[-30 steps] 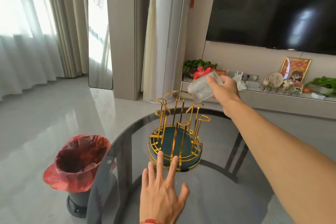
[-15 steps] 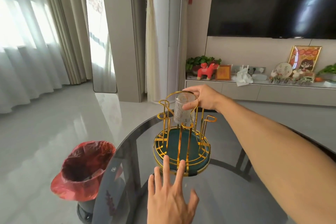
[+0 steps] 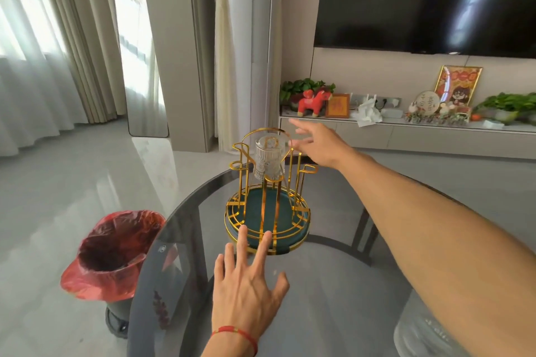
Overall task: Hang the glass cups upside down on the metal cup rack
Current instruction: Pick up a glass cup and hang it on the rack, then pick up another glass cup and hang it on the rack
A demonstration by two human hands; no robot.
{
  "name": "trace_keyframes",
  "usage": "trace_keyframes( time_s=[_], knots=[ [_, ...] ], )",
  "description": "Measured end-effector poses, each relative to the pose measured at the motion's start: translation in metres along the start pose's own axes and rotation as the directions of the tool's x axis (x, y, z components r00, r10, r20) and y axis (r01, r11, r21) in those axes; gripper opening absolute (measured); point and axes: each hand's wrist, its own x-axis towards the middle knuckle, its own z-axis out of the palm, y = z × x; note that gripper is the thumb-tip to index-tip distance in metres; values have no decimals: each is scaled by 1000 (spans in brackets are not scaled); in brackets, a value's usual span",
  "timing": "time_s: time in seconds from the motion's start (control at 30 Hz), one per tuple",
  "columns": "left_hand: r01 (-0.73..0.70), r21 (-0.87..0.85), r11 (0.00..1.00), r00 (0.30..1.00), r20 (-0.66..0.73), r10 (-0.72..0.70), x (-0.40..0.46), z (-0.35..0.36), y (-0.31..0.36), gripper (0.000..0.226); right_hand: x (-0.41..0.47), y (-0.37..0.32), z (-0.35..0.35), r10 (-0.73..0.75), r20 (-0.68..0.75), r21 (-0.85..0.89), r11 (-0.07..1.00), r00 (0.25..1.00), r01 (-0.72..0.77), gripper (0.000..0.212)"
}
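Note:
A gold wire cup rack [image 3: 268, 220] with a dark green base stands on the round glass table [image 3: 333, 284]. One ribbed glass cup [image 3: 268, 158] hangs upside down on a post of the rack. My right hand [image 3: 316, 143] hovers just right of that cup with fingers spread, holding nothing. My left hand [image 3: 249, 290] lies flat on the table, its fingertips touching the rack's front rim. Another glass cup [image 3: 420, 333] shows blurred at the bottom right, partly hidden under my right forearm.
A bin with a red bag [image 3: 113, 255] stands on the floor left of the table. Behind are a TV [image 3: 429, 0], a low shelf [image 3: 406, 130] with plants, a red toy horse and frames, and curtains at the left.
My right hand carried the cup from above right down onto a rack post, then let go and opened, drawing slightly right. My left hand stayed against the rack's base.

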Motion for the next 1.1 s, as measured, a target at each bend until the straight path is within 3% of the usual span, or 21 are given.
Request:
trace_keyframes(
  time_s=[0.1, 0.3, 0.4, 0.47, 0.53, 0.6, 0.7, 0.77, 0.9, 1.03, 1.1],
  knots=[
    [10, 1, 1000, 1000, -9, -10, -1, -2, 0, 81, -51, 5, -27, 16, -84, -43, 999, 996, -20, 52],
    [1, 15, 1000, 1000, -10, 0, -16, -22, 16, 80, -190, 6, -69, -6, -69, -199, 980, 998, -8, 36],
    [-92, -180, 979, 995, -37, 87, -36, -43, 40, 77, -264, 12, -89, -1, -126, -225, 974, 992, -28, 30],
    [-213, -350, 912, 977, -64, 204, -52, -54, 58, 72, -305, 18, -96, 9, -219, -189, 981, 976, -52, 28],
    [-322, -445, 835, 942, -61, 331, -72, -63, 83, 76, -347, 25, -97, 48, -351, -114, 989, 935, -94, 26],
    [-339, -539, 771, 920, -19, 391, -89, -66, 111, 87, -385, 32, -89, 68, -501, -42, 994, 862, -103, 25],
    [-255, -664, 702, 933, 20, 359, -97, -66, 149, 103, -421, 33, -67, 35, -649, -4, 999, 760, -50, 23],
    [-161, -724, 671, 951, 68, 302, -93, -66, 168, 109, -429, 25, -59, -63, -693, -57, 998, 719, 33, 22],
    [-106, -723, 683, 958, 109, 264, -86, -54, 194, 108, -431, 17, -54, -255, -648, -236, 963, 718, 129, 22],
    [-103, -688, 719, 983, 39, 178, -79, -53, 199, 96, -435, 17, -38, -232, -528, -217, 967, 817, 134, 19],
    [-36, -711, 703, 994, 47, 98, -76, -60, 190, 90, -436, 16, -32, -239, -428, -225, 962, 871, 154, 24]
  ],
)
